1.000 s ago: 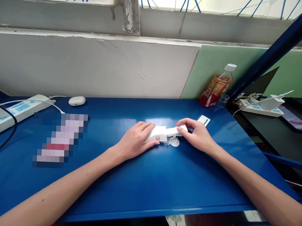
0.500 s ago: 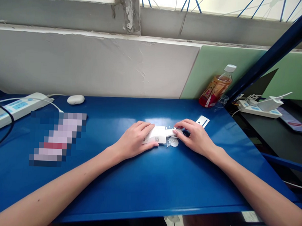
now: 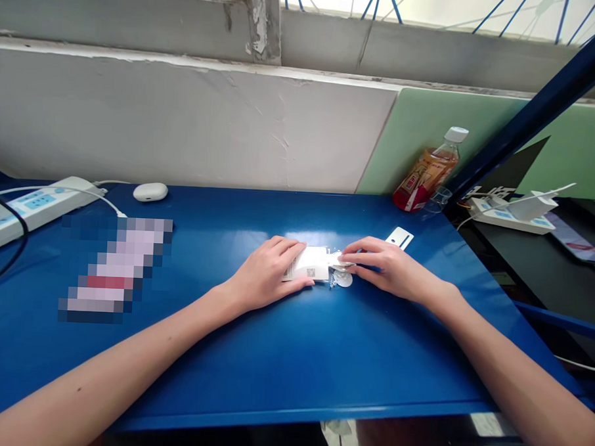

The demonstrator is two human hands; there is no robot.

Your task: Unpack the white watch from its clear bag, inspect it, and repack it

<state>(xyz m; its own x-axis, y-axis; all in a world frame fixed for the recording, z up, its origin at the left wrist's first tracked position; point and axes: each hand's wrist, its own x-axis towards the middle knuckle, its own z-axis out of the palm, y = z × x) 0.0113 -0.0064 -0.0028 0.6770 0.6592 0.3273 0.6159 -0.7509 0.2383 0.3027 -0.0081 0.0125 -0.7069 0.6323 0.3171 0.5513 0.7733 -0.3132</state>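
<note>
My left hand (image 3: 270,272) grips a small white packet (image 3: 317,260) by its left end, fingers over the top and thumb along the near edge. The packet lies on the blue table and carries printed text and a square code. At its right end my right hand (image 3: 382,266) pinches a small white flat piece (image 3: 339,260), partly hidden by the fingers. Below those fingertips lies a round white disc (image 3: 344,279), with tiny clear or white bits beside it. A white card-like piece with a dark slot (image 3: 400,238) rests just behind my right hand.
On the left of the blue table (image 3: 251,379) are a white power strip (image 3: 42,202), a white earbud case (image 3: 150,191) and a blurred-out phone-like item (image 3: 123,261) on a cable. A drink bottle (image 3: 430,169) leans at the back right, near a slanted blue post (image 3: 529,115).
My right hand has shifted slightly and its fingers are straighter over the white piece. The left hand keeps its hold on the packet. The view has moved a little.
</note>
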